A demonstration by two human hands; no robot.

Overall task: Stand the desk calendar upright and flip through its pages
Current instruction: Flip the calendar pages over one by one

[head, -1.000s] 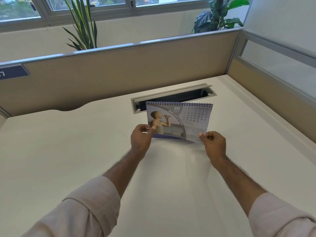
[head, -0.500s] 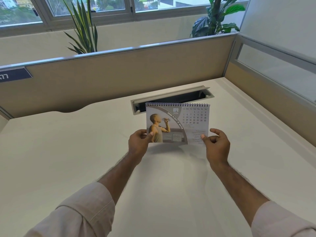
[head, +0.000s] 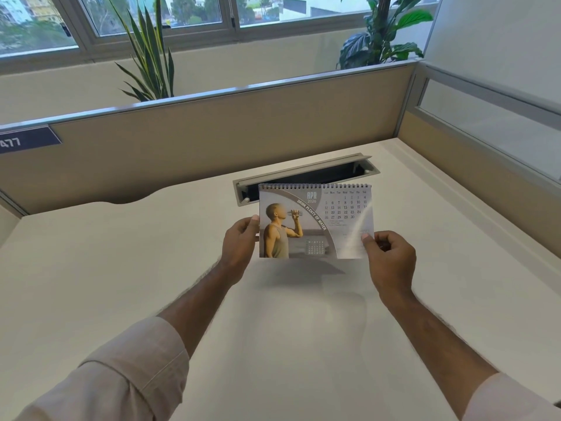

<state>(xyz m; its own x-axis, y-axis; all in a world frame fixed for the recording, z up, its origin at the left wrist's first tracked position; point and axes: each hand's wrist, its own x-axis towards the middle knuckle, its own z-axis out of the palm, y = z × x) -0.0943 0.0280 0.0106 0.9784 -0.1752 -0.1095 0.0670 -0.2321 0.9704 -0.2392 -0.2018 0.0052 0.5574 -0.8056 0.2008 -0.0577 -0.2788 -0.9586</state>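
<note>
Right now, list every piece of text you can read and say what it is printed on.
"APR 2026": desk calendar, page header.
"DRINK PLENTY OF WATER": curved band on the same page.
"Mon Tue Wed Thu Fri Sat", dates 1 to 30: its date grid.
"477": blue nameplate on the partition.
Small notes and mini calendar: too small to read.

- Single head-worn wide-angle view, looks forward and down over the bench.
- Faces the partition at the bench's far edge, windows beyond at top.
- Close range: both forearms enter from the bottom corners, hands mid-frame.
- Edges bend from lens distortion.
</note>
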